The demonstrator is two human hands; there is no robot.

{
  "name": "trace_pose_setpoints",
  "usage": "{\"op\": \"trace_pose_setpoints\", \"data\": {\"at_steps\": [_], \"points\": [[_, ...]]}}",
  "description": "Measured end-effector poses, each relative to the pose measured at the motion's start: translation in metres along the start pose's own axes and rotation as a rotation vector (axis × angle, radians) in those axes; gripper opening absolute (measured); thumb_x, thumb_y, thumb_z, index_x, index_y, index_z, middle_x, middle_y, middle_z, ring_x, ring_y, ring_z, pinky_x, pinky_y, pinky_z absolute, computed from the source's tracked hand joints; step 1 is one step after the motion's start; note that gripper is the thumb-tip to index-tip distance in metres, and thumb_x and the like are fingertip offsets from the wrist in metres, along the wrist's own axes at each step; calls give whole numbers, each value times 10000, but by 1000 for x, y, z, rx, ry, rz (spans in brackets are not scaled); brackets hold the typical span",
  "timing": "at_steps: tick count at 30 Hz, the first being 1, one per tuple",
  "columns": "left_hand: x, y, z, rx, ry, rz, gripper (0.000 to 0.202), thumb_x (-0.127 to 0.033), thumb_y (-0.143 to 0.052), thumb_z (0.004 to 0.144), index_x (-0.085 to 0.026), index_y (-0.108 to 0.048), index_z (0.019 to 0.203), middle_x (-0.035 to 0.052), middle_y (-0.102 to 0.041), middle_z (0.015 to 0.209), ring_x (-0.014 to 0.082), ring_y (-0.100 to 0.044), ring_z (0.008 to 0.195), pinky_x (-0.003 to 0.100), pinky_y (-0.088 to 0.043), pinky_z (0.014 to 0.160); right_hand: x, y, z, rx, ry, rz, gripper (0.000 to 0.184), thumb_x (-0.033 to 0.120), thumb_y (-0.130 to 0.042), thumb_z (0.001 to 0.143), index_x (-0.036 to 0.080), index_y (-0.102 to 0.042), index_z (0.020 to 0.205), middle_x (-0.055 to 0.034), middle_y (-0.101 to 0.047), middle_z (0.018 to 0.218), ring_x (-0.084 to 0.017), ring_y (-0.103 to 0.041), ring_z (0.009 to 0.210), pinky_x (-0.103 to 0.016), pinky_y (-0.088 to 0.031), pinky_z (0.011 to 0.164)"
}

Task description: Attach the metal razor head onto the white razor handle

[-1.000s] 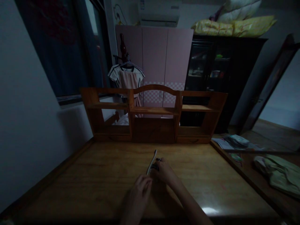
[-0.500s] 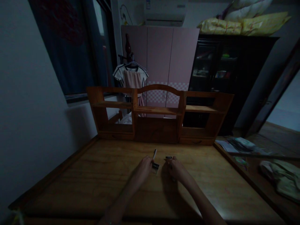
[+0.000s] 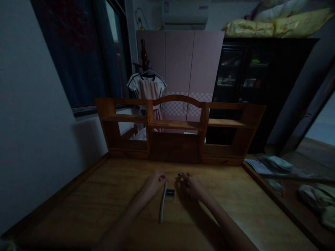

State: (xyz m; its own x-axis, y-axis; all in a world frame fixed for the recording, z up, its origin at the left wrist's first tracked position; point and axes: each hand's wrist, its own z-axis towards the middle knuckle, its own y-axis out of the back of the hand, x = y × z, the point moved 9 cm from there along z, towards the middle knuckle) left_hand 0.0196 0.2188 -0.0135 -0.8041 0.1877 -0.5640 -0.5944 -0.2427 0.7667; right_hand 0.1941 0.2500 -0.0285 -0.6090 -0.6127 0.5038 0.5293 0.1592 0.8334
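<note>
My left hand (image 3: 156,182) is closed in a pinch at the upper end of a pale grey, narrow strip (image 3: 162,204), which hangs or lies down toward me over the desk. Just right of the strip lies a small clear packet (image 3: 170,194) with a dark upper band. My right hand (image 3: 194,186) has its fingers wrapped round a small dark tool (image 3: 181,174). Its dark, shiny tip sticks out leftward toward my left hand, apart from the strip. My fingers hide most of the tool, and the dim light keeps its kind unclear.
Both hands are over a wooden desktop (image 3: 125,209) with a raised right edge. A wooden shelf unit (image 3: 175,123) stands along its back. Papers and a plastic-wrapped item (image 3: 276,164) lie beyond the right edge, with pale cloth (image 3: 324,200) nearer. A wall (image 3: 39,146) borders the left.
My left hand has shifted left, and the strip, earlier pointing up past the fingers, now runs down toward me. My right hand and its tool have moved slightly left. The packet now shows clear of my fingers.
</note>
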Motion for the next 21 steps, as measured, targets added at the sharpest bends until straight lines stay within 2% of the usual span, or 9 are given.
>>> {"op": "trace_pose_setpoints", "data": {"at_steps": [3,5,8,10,15,21], "points": [[-4,-2,40,-99,-76,-43,358,-379,-426,910,-146,-686,833,73,-620,839,170,-581,766,255,-413,707,-5,0,4,-73,15,69,342,199,-458,874,217,-580,1193,-92,-599,1103,-181,-610,924,-249,-440,796],[-5,-5,54,-185,-118,-83,355,-364,-404,924,-154,-674,829,68,-612,847,163,-576,783,254,-415,732,-6,0,3,-98,38,105,345,203,-450,882,227,-560,1208,-85,-598,1094,-179,-606,932,-250,-439,802],[1,-10,54,-282,-126,-161,335,-363,-401,933,-164,-652,835,61,-609,872,162,-576,817,263,-418,776,-5,5,0,-123,56,141,366,210,-455,883,240,-519,1242,-84,-584,1136,-181,-600,960,-254,-437,820],[8,-15,50,-306,-104,-232,330,-384,-411,931,-167,-647,854,64,-614,901,170,-580,853,274,-422,802,-5,9,-2,-133,44,150,374,206,-462,876,241,-502,1246,-86,-580,1155,-186,-599,975,-256,-436,822],[24,-33,48,-253,-25,-461,323,-434,-465,903,-181,-664,913,65,-648,958,193,-595,932,293,-433,857,-7,7,-3,-136,-15,144,311,232,-421,906,246,-517,1201,-78,-612,1089,-177,-617,908,-240,-442,756],[30,-72,51,-36,133,-883,413,-482,-580,828,-121,-663,1011,113,-680,1001,224,-639,934,305,-489,819,7,-5,-6,-95,13,74,337,309,-358,956,251,-482,1263,-84,-612,1117,-184,-626,902,-255,-443,757]]}}
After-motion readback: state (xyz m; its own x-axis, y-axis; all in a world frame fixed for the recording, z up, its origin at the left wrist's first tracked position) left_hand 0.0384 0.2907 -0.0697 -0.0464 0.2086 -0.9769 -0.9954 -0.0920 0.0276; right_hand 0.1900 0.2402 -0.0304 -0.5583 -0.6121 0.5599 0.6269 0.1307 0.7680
